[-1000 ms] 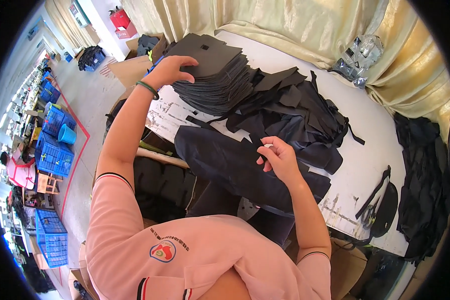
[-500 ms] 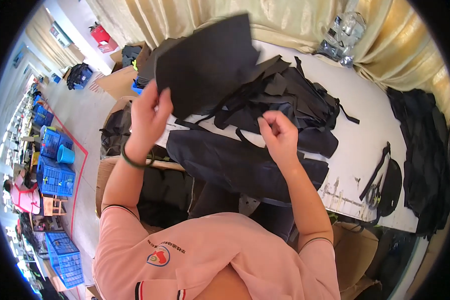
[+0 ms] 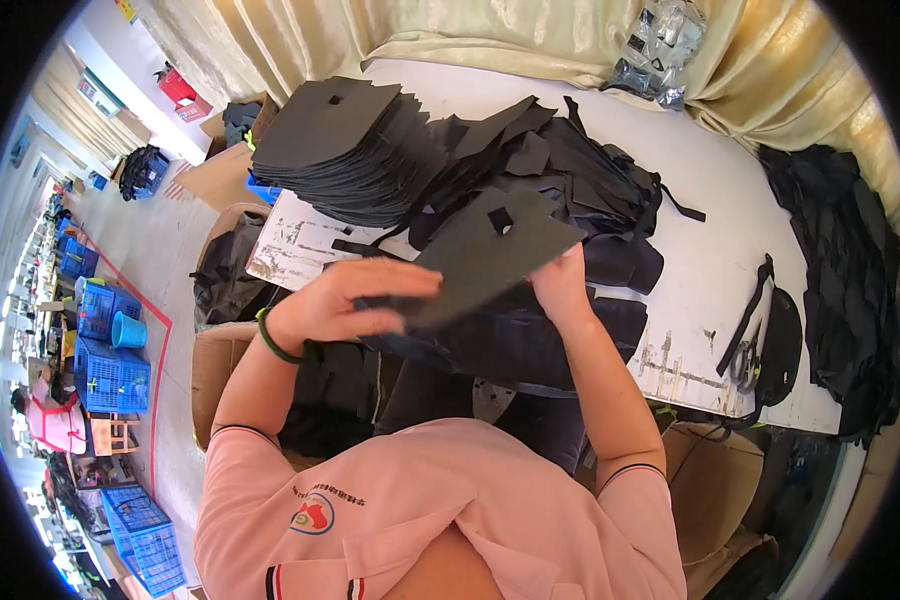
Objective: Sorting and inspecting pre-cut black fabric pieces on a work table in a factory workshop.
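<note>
So the panel (image 3: 475, 262) was up over the dark cloth (image 3: 510, 345), long axis slanting up-right. Right hand (image 3: 562, 282) had its right edge gripped; left hand (image 3: 355, 298), fingers spread loose, sat at the lower-left end, maybe touching, kinda blurry.

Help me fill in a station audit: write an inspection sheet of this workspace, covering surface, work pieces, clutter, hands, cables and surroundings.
Surface: white table, dark scuffs near its front edge.
Work pieces: dark panel with a square cut-out, in hand over a large black fabric piece; stack of dark panels at back left, heap of black pieces beside it.
Clutter: apparent scissors by a black strapped item at right; clear plastic bags at the back.
Hands: right hand grips the panel's right end; left hand at its left end, grip unclear.
Cables: nothing seen.
Surroundings: cream curtain behind, blue crates at left, cardboard box below right, dark fabric pile at the table's right end.
</note>
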Tool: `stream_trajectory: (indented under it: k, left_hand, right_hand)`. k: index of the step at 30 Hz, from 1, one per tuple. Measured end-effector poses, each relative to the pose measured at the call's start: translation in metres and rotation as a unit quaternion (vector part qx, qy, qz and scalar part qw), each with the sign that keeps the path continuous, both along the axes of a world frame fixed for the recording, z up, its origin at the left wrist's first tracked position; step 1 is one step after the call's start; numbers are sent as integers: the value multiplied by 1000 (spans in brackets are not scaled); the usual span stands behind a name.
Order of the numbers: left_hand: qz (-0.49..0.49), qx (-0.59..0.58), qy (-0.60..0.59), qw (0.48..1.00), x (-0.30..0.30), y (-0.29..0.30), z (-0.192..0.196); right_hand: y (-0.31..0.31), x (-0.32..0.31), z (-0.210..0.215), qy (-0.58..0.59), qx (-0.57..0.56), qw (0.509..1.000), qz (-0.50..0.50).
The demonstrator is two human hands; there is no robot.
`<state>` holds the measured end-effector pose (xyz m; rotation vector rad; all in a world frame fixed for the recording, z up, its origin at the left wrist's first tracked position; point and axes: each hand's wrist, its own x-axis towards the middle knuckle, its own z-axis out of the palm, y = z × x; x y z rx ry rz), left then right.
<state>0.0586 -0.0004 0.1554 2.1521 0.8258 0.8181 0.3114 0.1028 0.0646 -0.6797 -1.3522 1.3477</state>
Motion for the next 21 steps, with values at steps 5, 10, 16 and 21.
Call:
stream_trajectory:
  k: [5,10,16,21]
  left_hand:
    - [190,-31,-73,979,40,18,-23]
    - [223,61,-44,972,64,36,-57]
    - [173,297,141,928,71,47,-40]
    - [204,127,-30,970,42,42,-42]
  right_hand:
    - [-3,-2,-4,-10,20,989,144]
    - [3,10,-8,-61,33,982,174]
    - [3,44,48,-135,-201,888,390]
    - [27,55,22,-259,-118,915,287]
